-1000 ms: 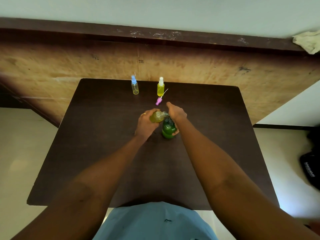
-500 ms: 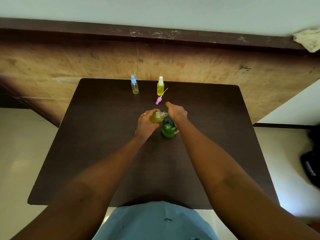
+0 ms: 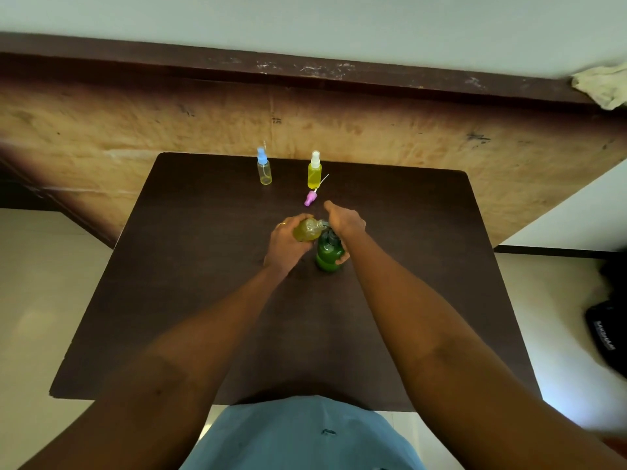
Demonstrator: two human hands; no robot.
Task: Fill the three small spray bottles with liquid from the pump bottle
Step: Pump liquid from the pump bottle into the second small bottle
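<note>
A green pump bottle stands near the middle of the dark table. My right hand sits on top of its pump head, with fingers wrapped down the bottle's right side. My left hand grips an uncapped small spray bottle with yellow liquid, tilted so its mouth meets the pump nozzle. A pink spray cap with its dip tube lies just beyond my hands. At the far edge stand a blue-capped bottle with little liquid and a white-capped bottle full of yellow liquid.
A wooden panel rises right behind the table's far edge. A pale cloth lies on the ledge at top right. A black bag sits on the floor to the right of the table.
</note>
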